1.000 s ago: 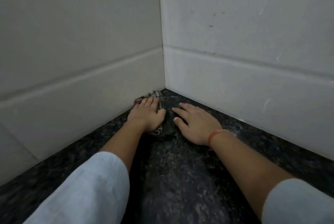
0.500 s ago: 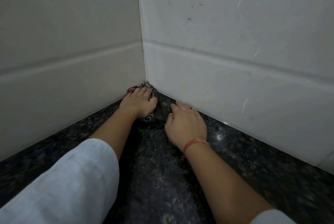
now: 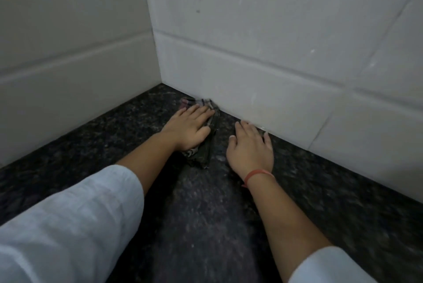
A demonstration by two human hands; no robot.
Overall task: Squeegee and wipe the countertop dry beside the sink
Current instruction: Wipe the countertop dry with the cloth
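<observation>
A dark, crumpled cloth (image 3: 207,150) lies on the black speckled countertop (image 3: 206,214), close to the foot of the right-hand tiled wall. My left hand (image 3: 188,128) presses flat on the cloth, palm down, fingers stretched toward the wall. My right hand (image 3: 250,149) rests flat on the bare counter just to the right of the cloth, fingers spread, fingertips near the wall's base. An orange band (image 3: 257,175) circles the right wrist. Most of the cloth is hidden under the left hand.
Two white tiled walls (image 3: 263,54) meet in a corner at the back left of the counter. White sleeves (image 3: 68,225) cover both upper forearms. No sink or squeegee is in view.
The cloth and my left hand have slid out of the corner, to the right along the back wall. My right hand has come off the cloth and now lies on the bare counter.
</observation>
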